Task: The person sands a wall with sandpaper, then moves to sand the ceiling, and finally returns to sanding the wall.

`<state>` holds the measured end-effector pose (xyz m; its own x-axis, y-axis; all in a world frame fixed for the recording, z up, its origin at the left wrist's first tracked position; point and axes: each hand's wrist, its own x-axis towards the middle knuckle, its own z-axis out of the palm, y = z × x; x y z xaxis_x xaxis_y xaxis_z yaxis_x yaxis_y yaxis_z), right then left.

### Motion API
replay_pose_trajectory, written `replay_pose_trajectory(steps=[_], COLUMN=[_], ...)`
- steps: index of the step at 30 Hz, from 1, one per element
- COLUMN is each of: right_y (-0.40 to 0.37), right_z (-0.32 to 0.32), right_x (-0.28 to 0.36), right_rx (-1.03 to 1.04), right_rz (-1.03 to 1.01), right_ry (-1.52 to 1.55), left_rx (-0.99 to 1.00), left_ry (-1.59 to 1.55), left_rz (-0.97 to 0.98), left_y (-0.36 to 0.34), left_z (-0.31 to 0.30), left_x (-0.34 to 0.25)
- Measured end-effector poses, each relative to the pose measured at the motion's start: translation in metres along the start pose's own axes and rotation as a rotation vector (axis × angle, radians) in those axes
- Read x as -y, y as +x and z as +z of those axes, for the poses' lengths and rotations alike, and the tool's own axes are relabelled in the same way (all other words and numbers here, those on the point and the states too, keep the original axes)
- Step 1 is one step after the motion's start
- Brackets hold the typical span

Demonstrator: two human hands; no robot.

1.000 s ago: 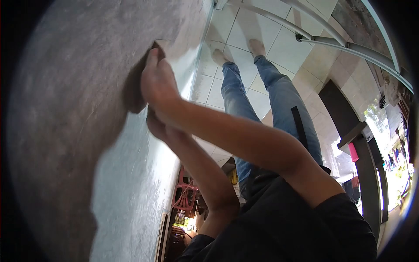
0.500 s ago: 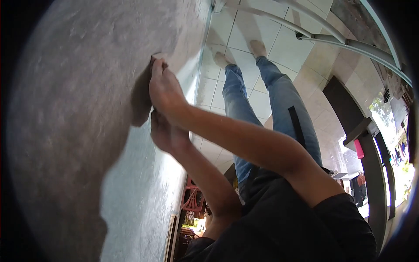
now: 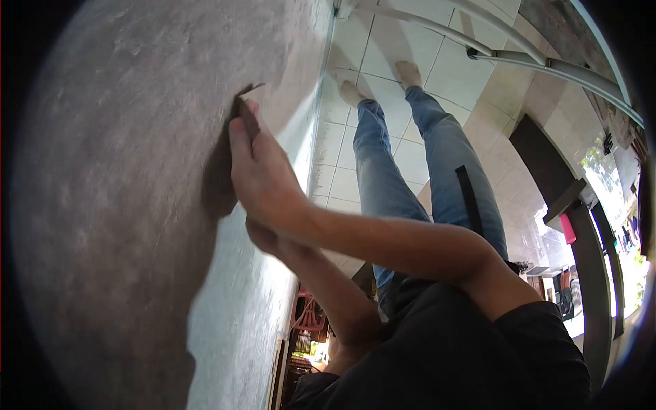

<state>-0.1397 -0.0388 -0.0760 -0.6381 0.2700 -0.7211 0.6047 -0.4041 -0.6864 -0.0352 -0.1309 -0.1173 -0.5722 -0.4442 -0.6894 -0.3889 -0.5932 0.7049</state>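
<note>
My right hand [image 3: 266, 174] presses against the rough grey wall [image 3: 137, 157] on the left. Its thumb and fingers are closed on a thin brown sheet that looks like sandpaper [image 3: 249, 119]. One edge of the sheet sticks out past the fingertips along the wall. Just below and behind it is my left hand [image 3: 262, 237], close to the wall; its fingers are mostly hidden by the right hand, so their grip does not show. A dark shadow falls on the wall beside the hands.
My legs in blue jeans [image 3: 383, 164] stand barefoot on pale floor tiles [image 3: 403, 41]. Metal tubes [image 3: 519, 55] cross the upper right. A dark bench-like frame [image 3: 588, 273] with a pink item [image 3: 568, 229] stands at right. A red plastic chair [image 3: 309, 314] is behind, at lower left.
My right hand has tilted and its fingers have straightened, so more of the sheet shows. The left hand has slipped lower and further behind it. The view has shifted slightly.
</note>
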Motion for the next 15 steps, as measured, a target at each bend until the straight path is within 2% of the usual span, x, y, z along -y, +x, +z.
replay_pose_trajectory(steps=[1, 2, 4, 5, 7, 9, 10, 11, 12, 13, 15], right_y=[-0.007, -0.006, 0.009, 0.024, 0.044, 0.042, 0.026, 0.006, -0.002, -0.009, -0.008], right_z=[0.007, 0.006, -0.003, -0.006, -0.001, -0.002, 0.005, 0.011, 0.011, 0.011, 0.011], right_x=[-0.003, -0.001, -0.002, -0.004, -0.014, -0.014, -0.014, -0.015, -0.014, -0.013, -0.017], right_rx=[-0.078, -0.027, 0.079, 0.072, 0.071, 0.102, -0.036, -0.174, -0.192, -0.203, -0.105], right_rz=[-0.159, -0.032, 0.214, 0.271, 0.380, 0.326, 0.057, -0.198, -0.257, -0.314, -0.137], right_ry=[-0.048, 0.001, 0.101, 0.134, 0.523, 0.114, -0.042, -0.197, -0.200, -0.200, -0.030], left_rx=[-0.064, -0.132, -0.203, -0.201, -0.041, 0.051, -0.152, -0.240, -0.327, -0.305, -0.280], left_ry=[0.308, 0.623, 1.046, 1.143, 1.047, 1.569, 1.580, 1.584, 1.583, 1.573, 1.563], left_rz=[0.073, 0.148, 0.330, 0.439, 0.385, 0.385, 0.326, 0.291, 0.255, 0.253, 0.251], left_y=[-0.009, -0.020, -0.009, 0.012, 0.002, 0.032, 0.010, 0.000, -0.010, -0.003, 0.009], left_z=[0.009, 0.021, 0.005, -0.010, 0.049, -0.015, 0.011, 0.023, 0.034, 0.029, 0.012], left_x=[-0.005, -0.014, -0.018, -0.007, 0.011, 0.013, 0.017, 0.020, 0.022, 0.021, 0.010])
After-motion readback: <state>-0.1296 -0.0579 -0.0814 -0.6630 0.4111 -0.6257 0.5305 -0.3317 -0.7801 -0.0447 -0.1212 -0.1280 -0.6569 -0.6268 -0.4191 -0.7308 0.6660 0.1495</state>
